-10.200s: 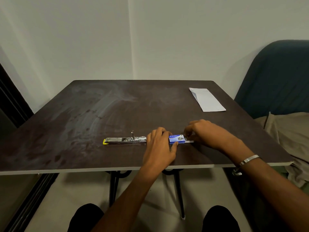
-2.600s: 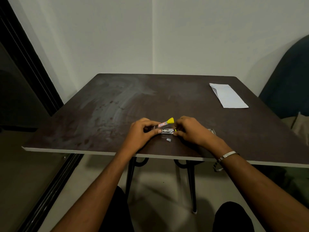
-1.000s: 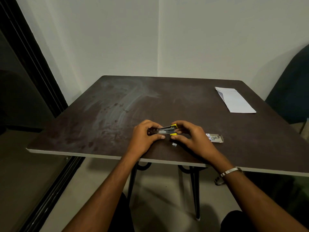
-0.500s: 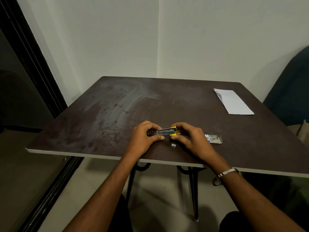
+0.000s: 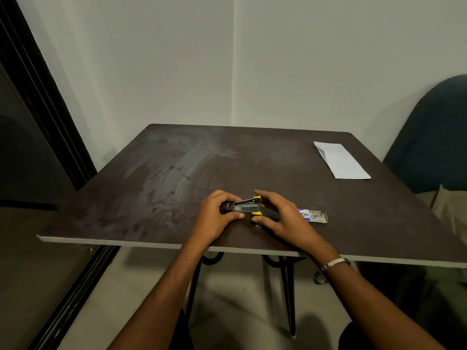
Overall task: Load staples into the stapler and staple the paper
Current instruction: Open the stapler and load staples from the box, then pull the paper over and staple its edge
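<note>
A small metal stapler [image 5: 244, 206] with yellow tips lies near the front edge of the dark table [image 5: 252, 168]. My left hand [image 5: 217, 215] grips its left end between thumb and fingers. My right hand [image 5: 280, 215] touches its yellow right end with thumb and forefinger. An opened blue and white staple box [image 5: 313, 215] lies just right of my right hand. A small piece of staples [image 5: 257, 226] sits on the table under my right thumb. The folded white paper [image 5: 340, 160] rests at the far right of the table.
A dark blue chair back [image 5: 434, 137] stands right of the table, with beige cloth [image 5: 452, 213] on its seat. A dark door frame [image 5: 43, 102] runs along the left. White walls [image 5: 227, 59] stand behind the table.
The stapler, spread flat open ten seconds ago, is now folded nearly closed between my hands. The staple box has moved to the right. Over the last second my hands barely shifted.
</note>
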